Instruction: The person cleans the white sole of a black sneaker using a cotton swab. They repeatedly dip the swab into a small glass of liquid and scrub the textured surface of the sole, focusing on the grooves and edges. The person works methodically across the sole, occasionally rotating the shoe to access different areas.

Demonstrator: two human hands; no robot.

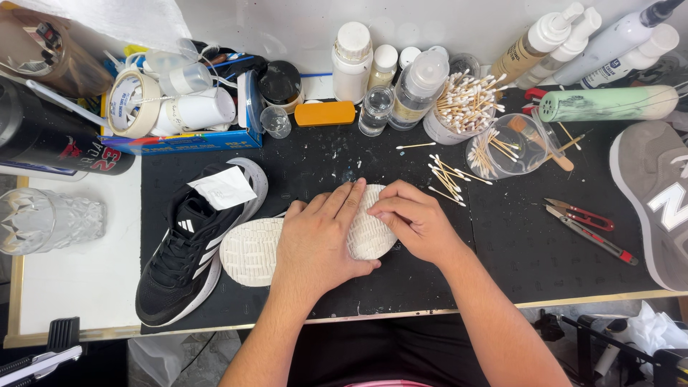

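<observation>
A shoe lies sole-up on the black mat, its off-white ridged sole facing me. My left hand lies flat across the middle of the sole, fingers pointing away from me. My right hand rests on the toe end of the sole, fingertips pinched together against it. To the left stands the matching black sneaker with white stripes, upright, with a white paper wad tucked in its opening.
Bottles and a cup of cotton swabs line the back. Loose swabs lie by my right hand. A red-handled cutter and a grey sneaker sit right. A tape-filled box and a clear glass are left.
</observation>
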